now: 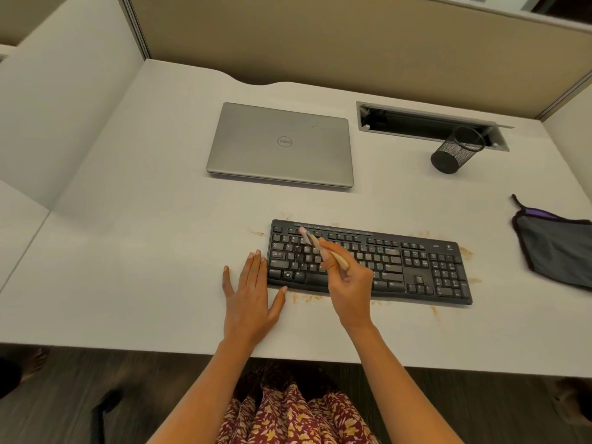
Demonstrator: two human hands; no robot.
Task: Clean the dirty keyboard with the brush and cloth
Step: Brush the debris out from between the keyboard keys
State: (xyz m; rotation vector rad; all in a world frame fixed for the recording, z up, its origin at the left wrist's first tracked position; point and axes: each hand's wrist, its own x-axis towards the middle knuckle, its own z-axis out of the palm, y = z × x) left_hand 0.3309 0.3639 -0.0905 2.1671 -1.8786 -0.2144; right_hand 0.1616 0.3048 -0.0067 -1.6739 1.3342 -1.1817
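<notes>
The right hand pinches the one brush, bristles on the far-left keys of the one keyboard on the near tabletop, the left hand flat and straight-fingered at its left edge; hard flicks could scatter crumbs towards the one cloth lying at the right.

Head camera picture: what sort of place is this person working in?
Most likely an office cubicle. Partition panels wall in a white desk at the back and sides, a closed laptop lies on it, and a mesh pen cup stands by a cable slot in the desktop.
</notes>
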